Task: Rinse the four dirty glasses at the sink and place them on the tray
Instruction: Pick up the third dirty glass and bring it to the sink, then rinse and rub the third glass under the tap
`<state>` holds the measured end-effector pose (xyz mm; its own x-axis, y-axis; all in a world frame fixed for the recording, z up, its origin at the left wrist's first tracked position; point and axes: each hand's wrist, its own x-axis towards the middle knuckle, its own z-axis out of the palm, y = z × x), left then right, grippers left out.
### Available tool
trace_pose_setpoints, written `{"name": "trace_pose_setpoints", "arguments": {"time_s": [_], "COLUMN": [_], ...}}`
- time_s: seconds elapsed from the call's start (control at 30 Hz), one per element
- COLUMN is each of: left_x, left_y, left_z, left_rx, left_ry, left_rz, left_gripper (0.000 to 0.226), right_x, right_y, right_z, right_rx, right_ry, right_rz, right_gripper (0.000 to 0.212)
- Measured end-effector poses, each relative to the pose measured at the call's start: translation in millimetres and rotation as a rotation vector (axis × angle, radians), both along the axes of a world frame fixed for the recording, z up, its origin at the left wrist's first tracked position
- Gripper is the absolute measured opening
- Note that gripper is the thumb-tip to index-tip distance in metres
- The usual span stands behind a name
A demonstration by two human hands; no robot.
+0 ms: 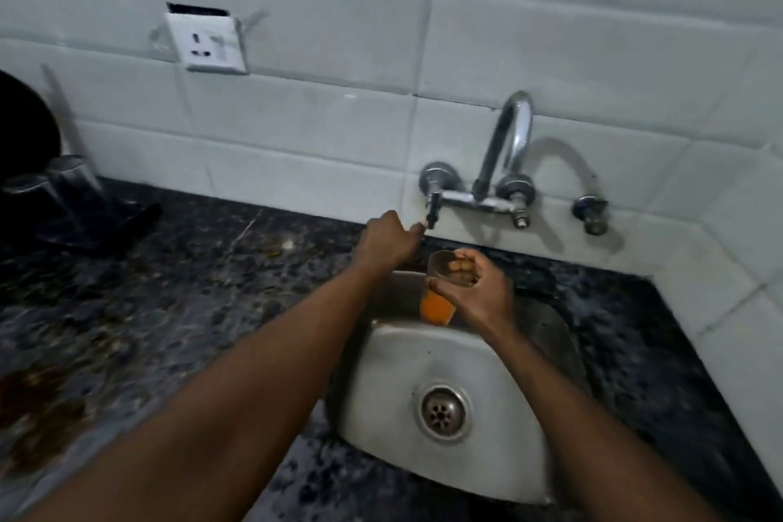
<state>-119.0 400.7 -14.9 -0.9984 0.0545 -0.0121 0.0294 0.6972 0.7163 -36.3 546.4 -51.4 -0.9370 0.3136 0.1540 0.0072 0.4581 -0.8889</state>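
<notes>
Two bare forearms reach forward over a small steel sink (394,373) set into a dark speckled stone tabletop (169,288). The right hand (474,288) grips a clear glass (438,307) around its upper half, holding it above the back edge of the basin, below the tap; the lower part of the glass is orange, and the fingers show through its clear top. The left hand (387,242) stretches to the small tap lever (431,214) on the wall. Its fingertips reach the lever, but its back faces the viewer, so it is unclear whether they pinch it or only touch it. A curved chrome spout (510,131) rises from the wall fitting behind both hands, with a separate valve (591,212) further right. A round drain (442,411) sits in the sink floor between the two forearms. The wall is white tile (339,34), with a white power socket (207,42) up on the left. At the far left, blurred and dim, two upturned tumblers (68,178) stand on something dark and flat that is hard to identify, and a dark round shape (21,131) is cut off by the frame edge. Brownish smears (38,394) mark the tabletop lower left. The left forearm hides part of the sink's left rim.
</notes>
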Motion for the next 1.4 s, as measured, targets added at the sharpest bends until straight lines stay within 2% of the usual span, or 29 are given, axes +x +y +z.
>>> {"name": "trace_pose_setpoints", "arguments": {"time_s": [0.13, 0.27, 0.37, 0.47, 0.63, 0.7, 0.77, 0.9, 0.97, 1.03, 1.1, 1.17, 1.23, 1.27, 1.37, 1.4], "left_x": [-23.8, -33.9, -37.8, -45.7, -42.6, -32.1, -15.7, 12.2, 23.5, 28.9, 28.6, 22.5, 16.1, 15.5, 15.5, 17.7], "left_y": [25.1, 36.6, 40.9, 43.5, 39.7, 38.8, 41.0, 47.1, 49.9, 52.9, 55.1, 58.8, 59.1, 58.2, 51.1, 48.2], "left_z": [0.0, -2.6, -5.1, -10.3, -12.6, -13.5, -18.5, -44.7, -51.6, -50.4, -48.0, -49.9, -55.6, -57.4, -59.8, -58.5], "left_rx": [-0.08, -0.059, -0.036, 0.1, 0.252, 0.318, 0.451, 0.968, 1.227, 1.325, 1.25, 1.135, 1.055, 1.046, 1.037, 1.027], "left_ry": [0.025, 0.084, 0.105, 0.062, -0.011, -0.032, -0.209, -0.869, -0.975, -0.941, -0.849, -0.753, -0.701, -0.687, -0.637, -0.604], "left_rz": [-0.05, -0.106, -0.101, -0.062, -0.086, -0.091, -0.062, -0.146, -0.147, -0.131, -0.098, -0.027, 0.05, 0.063, -0.022, -0.079], "left_gripper": [0.062, 0.047, 0.046, 0.053, 0.045, 0.048, 0.059, 0.075, 0.072, 0.059, 0.046, 0.04, 0.041, 0.044, 0.049, 0.047], "right_x": [-8.9, -17.3, -22.4, -23.8, -19.3, -17.1, -15.9, -13.4, -10.7, -9.8, -7.5, -4.4, -1.8, -0.9, -3.5, -8.8], "right_y": [20.7, 24.7, 20.1, 19.1, 19.5, 19.7, 20.7, 21.3, 22.1, 25.4, 29.3, 34.6, 37.3, 38.4, 39.4, 41.7], "right_z": [17.3, 33.0, 33.4, 32.1, 31.2, 33.8, 36.9, 38.1, 37.4, 39.2, 39.6, 34.4, 23.3, 22.0, 39.8, 42.7], "right_rx": [-0.043, 0.002, 0.012, -0.003, -0.002, -0.014, -0.023, -0.038, -0.016, -0.001, 0.059, 0.277, 0.429, 0.405, 0.212, 0.231], "right_ry": [0.021, 0.026, 0.055, 0.06, 0.041, 0.05, 0.057, 0.069, 0.041, -0.003, -0.048, 0.046, 0.126, 0.066, -0.328, -0.397], "right_rz": [-0.049, -0.014, -0.044, -0.098, -0.095, -0.092, -0.081, -0.058, -0.023, 0.027, 0.02, 0.004, 0.083, 0.158, 0.461, 0.538], "right_gripper": [0.065, 0.071, 0.073, 0.07, 0.069, 0.069, 0.072, 0.063, 0.053, 0.047, 0.044, 0.037, 0.037, 0.036, 0.036, 0.039]}}
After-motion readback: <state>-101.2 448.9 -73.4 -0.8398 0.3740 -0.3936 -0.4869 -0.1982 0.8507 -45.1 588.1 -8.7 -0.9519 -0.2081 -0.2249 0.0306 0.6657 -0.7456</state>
